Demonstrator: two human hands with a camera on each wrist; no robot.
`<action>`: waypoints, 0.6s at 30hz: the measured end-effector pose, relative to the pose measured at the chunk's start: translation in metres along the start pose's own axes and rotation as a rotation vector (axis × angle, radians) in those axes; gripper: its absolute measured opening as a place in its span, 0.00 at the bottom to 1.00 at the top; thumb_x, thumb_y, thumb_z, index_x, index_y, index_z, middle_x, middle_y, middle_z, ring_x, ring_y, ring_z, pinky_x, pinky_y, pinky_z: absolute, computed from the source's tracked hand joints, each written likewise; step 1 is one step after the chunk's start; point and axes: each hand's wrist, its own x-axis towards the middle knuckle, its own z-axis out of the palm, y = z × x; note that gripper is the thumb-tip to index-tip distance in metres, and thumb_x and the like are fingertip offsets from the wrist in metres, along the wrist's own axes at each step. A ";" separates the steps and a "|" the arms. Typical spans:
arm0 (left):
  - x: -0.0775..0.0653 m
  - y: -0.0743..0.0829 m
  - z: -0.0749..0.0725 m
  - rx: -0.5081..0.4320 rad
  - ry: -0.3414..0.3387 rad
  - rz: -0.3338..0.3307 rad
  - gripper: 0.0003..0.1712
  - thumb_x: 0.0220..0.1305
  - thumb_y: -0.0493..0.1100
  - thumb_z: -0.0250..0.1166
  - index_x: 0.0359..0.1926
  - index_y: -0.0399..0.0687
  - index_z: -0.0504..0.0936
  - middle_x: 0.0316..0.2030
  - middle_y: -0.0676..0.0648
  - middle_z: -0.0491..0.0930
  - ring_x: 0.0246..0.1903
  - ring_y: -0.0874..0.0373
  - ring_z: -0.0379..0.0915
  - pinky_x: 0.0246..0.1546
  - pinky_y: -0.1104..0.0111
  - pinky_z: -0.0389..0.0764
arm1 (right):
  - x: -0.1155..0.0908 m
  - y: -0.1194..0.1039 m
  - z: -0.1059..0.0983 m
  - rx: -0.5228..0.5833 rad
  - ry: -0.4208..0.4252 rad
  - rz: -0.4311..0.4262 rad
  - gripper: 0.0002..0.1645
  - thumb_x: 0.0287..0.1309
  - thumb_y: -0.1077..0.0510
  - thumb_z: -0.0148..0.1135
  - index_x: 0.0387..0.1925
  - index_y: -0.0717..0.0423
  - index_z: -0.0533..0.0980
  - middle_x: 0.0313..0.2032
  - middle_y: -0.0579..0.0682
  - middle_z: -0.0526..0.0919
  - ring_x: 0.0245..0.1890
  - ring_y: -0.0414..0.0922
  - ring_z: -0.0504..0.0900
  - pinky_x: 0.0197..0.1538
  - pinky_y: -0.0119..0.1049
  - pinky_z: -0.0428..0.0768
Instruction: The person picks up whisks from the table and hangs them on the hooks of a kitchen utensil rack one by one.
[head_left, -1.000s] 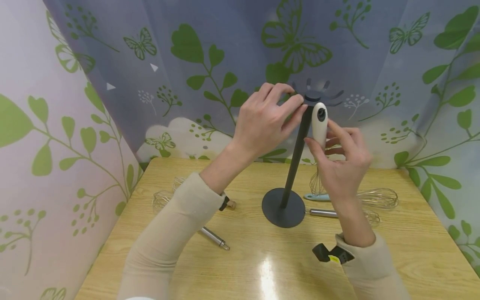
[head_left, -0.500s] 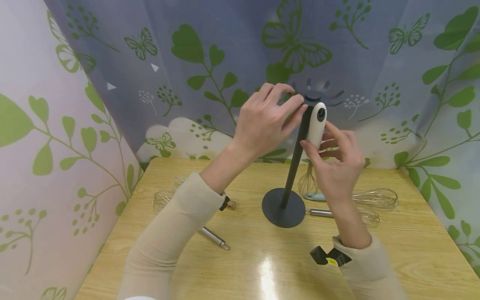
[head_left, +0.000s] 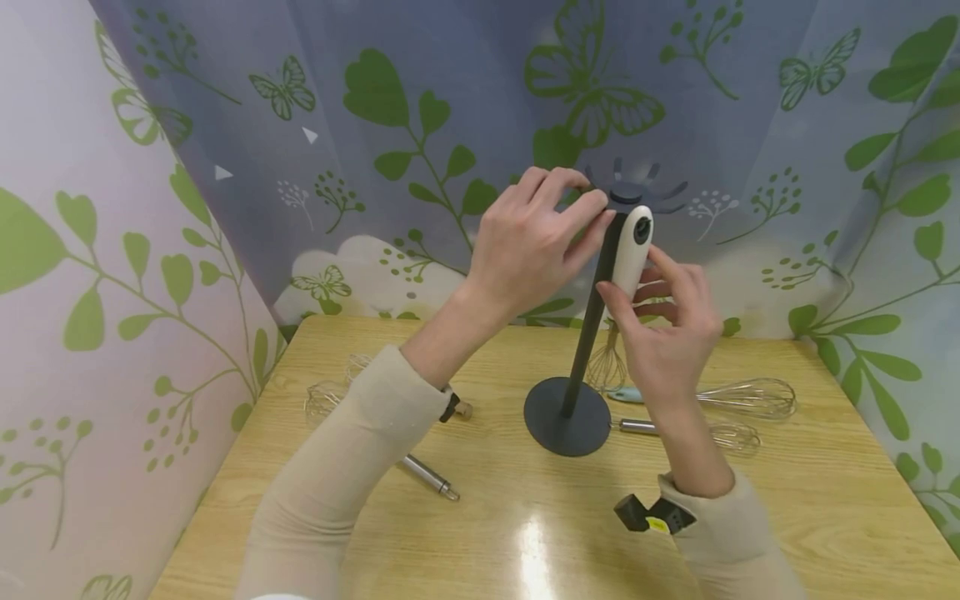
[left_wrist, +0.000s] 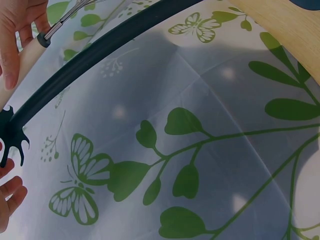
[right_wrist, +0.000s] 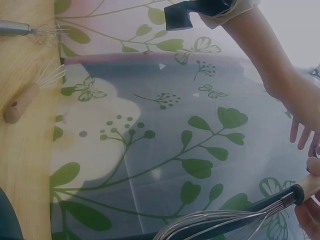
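A dark utensil stand (head_left: 590,333) with a ring of hooks on top rises from a round base. My left hand (head_left: 528,237) holds the hooked top from the left, its fingertips curled at the hooks (left_wrist: 12,132). With thumb and fingers, my right hand (head_left: 678,321) pinches a whisk (head_left: 632,260) by its white handle. The whisk hangs wires down along the pole's right side, its hanging hole just below the hooks. In the right wrist view its wire loops (right_wrist: 215,220) and dark collar show. Part of the handle is behind the right thumb.
On the wooden table (head_left: 480,517), a blue-handled whisk (head_left: 746,397) and a steel-handled whisk (head_left: 637,426) lie right of the base. Another steel-handled whisk (head_left: 429,477) and a wooden-handled whisk (right_wrist: 22,102) lie to the left, partly behind the left arm. A patterned curtain stands behind.
My right hand has shifted left, bringing the white-handled whisk against the pole in the head view. The whisk's wire end has swung left. The left hand and stand keep their places.
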 end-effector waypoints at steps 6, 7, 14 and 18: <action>0.001 0.001 0.000 -0.002 -0.008 -0.007 0.18 0.82 0.53 0.54 0.44 0.54 0.88 0.47 0.48 0.88 0.45 0.51 0.83 0.42 0.65 0.86 | 0.000 0.000 -0.001 -0.005 -0.003 -0.004 0.30 0.49 0.68 0.81 0.57 0.59 0.85 0.40 0.34 0.80 0.35 0.25 0.80 0.35 0.16 0.81; 0.001 0.001 0.000 -0.001 -0.009 -0.006 0.18 0.82 0.53 0.54 0.44 0.54 0.88 0.47 0.48 0.88 0.45 0.51 0.83 0.42 0.65 0.86 | 0.000 0.000 -0.001 -0.010 -0.005 -0.007 0.30 0.49 0.69 0.81 0.57 0.59 0.85 0.38 0.40 0.82 0.34 0.24 0.80 0.35 0.16 0.81; 0.000 0.002 0.000 0.005 0.002 0.006 0.18 0.82 0.53 0.54 0.43 0.55 0.88 0.47 0.47 0.88 0.44 0.51 0.83 0.41 0.65 0.86 | -0.002 0.003 -0.005 -0.020 -0.027 -0.017 0.32 0.47 0.69 0.83 0.57 0.60 0.85 0.37 0.53 0.84 0.34 0.26 0.81 0.36 0.16 0.81; 0.001 0.002 0.000 0.007 -0.002 0.005 0.18 0.82 0.53 0.54 0.43 0.54 0.88 0.47 0.47 0.88 0.45 0.51 0.83 0.42 0.65 0.86 | -0.002 0.005 -0.007 -0.016 -0.055 -0.031 0.31 0.47 0.66 0.84 0.56 0.61 0.85 0.38 0.46 0.83 0.33 0.28 0.82 0.36 0.16 0.82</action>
